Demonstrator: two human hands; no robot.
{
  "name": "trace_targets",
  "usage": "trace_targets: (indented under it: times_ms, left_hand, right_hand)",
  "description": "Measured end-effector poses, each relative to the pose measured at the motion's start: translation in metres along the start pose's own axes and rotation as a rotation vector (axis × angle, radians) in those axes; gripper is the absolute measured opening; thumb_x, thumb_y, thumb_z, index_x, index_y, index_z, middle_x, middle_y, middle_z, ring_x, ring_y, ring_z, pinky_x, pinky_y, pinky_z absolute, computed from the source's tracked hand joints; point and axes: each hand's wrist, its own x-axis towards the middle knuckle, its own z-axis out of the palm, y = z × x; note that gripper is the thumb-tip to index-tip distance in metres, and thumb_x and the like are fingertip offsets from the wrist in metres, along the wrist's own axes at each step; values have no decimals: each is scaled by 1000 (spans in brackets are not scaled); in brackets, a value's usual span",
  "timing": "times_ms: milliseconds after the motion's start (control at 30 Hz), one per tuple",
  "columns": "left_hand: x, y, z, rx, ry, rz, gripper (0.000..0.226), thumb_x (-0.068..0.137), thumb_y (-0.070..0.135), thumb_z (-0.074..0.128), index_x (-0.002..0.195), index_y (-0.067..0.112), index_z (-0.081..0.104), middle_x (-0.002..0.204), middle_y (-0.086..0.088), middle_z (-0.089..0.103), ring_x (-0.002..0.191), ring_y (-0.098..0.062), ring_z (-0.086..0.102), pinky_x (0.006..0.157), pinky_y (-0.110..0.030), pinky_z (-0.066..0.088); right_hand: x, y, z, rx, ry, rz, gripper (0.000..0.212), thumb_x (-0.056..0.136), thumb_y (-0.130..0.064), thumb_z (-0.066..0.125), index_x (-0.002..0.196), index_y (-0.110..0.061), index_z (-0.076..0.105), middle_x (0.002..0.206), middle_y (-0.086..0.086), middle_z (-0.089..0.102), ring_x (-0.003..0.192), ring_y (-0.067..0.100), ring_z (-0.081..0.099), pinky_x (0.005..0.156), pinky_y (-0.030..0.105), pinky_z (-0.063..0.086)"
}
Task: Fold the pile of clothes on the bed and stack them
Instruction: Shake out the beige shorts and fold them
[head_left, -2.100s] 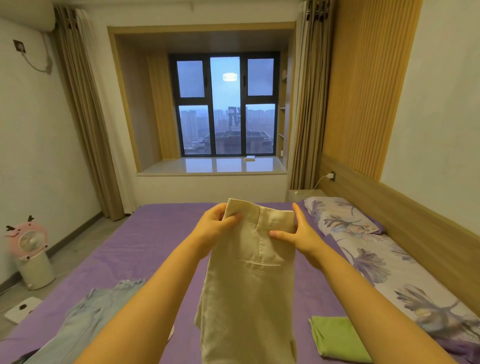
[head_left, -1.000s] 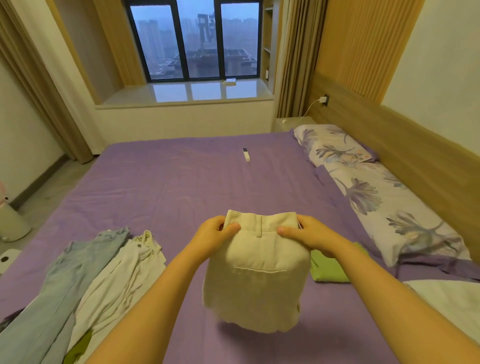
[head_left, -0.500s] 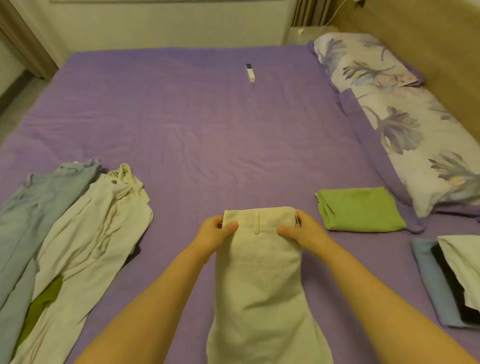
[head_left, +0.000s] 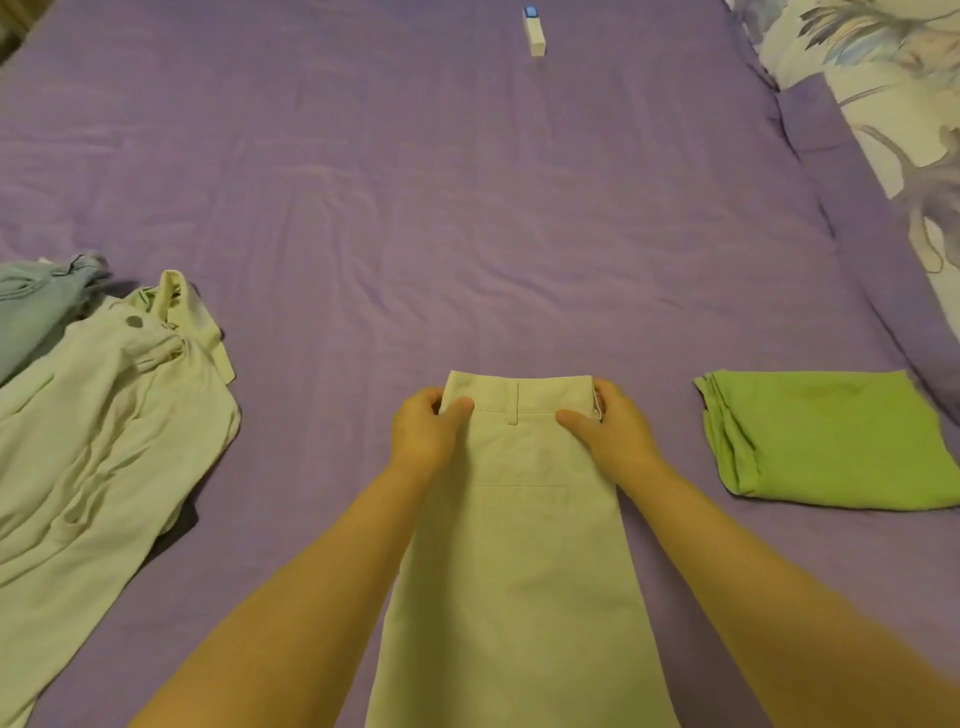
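Observation:
Beige trousers (head_left: 519, 561), folded lengthwise, lie flat on the purple bed (head_left: 415, 208) between my forearms, waistband away from me. My left hand (head_left: 423, 431) pinches the waistband's left corner, thumb on top. At the right corner my right hand (head_left: 610, 431) grips the waistband the same way. To the left lies an unfolded pile: a pale cream garment (head_left: 98, 431) over a light blue one (head_left: 36, 301). A folded green garment (head_left: 826, 441) sits on the right.
A small white remote with a blue end (head_left: 534, 32) lies far up the bed. Flowered pillows (head_left: 893, 104) line the right edge. Wide bare purple sheet stretches beyond the trousers.
I lowered the trousers from the air onto the bed and laid them flat. My view tilted down from the window to the sheet. Both hands kept hold of the waistband.

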Motion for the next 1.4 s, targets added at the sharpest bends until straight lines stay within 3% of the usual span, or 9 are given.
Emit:
trace_targets:
  times_ms: [167,267,433,567,833,1000,1067,1200,1400]
  left_hand:
    - [22,-8,13,98,-5,35,7,90,21,60,95,19,63,76,16,58,71,-6,54,53,-8,39]
    - [9,-17,13,323,69,234,31,92,13,57,122,11,60,108,-2,65,102,-24,58,89,-33,47]
    - [-55,-57,38,700,16,666,34,87,15,51,117,12,67,123,-8,65,118,-33,58,97,-47,47]
    - [-63,-87,49,953,-55,639,49,100,37,25,139,19,48,148,-6,40,139,-31,33,111,-53,22]
    - [-46,-114,58,1039,-117,636,56,101,45,16,150,19,24,157,-7,22,145,-31,16,114,-54,16]
    - [-62,-105,49,1041,-201,531,61,96,56,3,150,27,-1,157,1,-8,145,-25,-16,117,-47,-12]
    - [-85,-106,46,984,-228,488,61,95,57,3,150,30,-1,156,3,-12,143,-23,-21,114,-44,-19]
    - [-165,-112,46,1034,-329,578,55,94,49,30,142,26,45,151,-7,34,140,-33,29,114,-52,10]
    - [-237,-112,58,1097,-453,597,48,66,39,81,110,23,73,126,-8,63,118,-39,56,91,-58,48]
  right_hand:
    - [28,15,14,-204,-36,-32,57,91,-17,62,142,-9,37,139,6,49,126,22,47,99,30,39]
    - [17,22,22,-473,-5,-81,59,97,-18,50,149,-12,23,153,7,30,139,24,30,112,34,26]
    - [-34,37,50,-929,-20,-367,49,97,-43,40,138,-17,50,146,13,43,135,34,40,106,51,34]
    - [-39,65,59,-1114,-141,-361,66,96,-57,5,145,-24,34,152,13,32,140,35,27,110,60,18]
    - [-23,92,66,-1126,-139,-439,65,96,-58,9,149,-25,27,156,13,19,144,34,17,112,62,20]
    - [-41,93,60,-1196,-165,-388,67,87,-62,-13,146,-31,-14,155,4,-17,143,27,-18,115,53,-9]
    - [-70,95,52,-1139,-166,-320,66,93,-61,3,150,-27,3,157,6,-2,146,31,-3,115,51,0]
    - [-158,115,28,-953,-117,-152,58,95,-49,29,136,-15,51,145,14,43,132,36,43,100,48,41]
    - [-248,162,-2,-721,-169,50,58,100,-42,36,150,-32,10,160,-5,4,146,16,14,115,29,19]
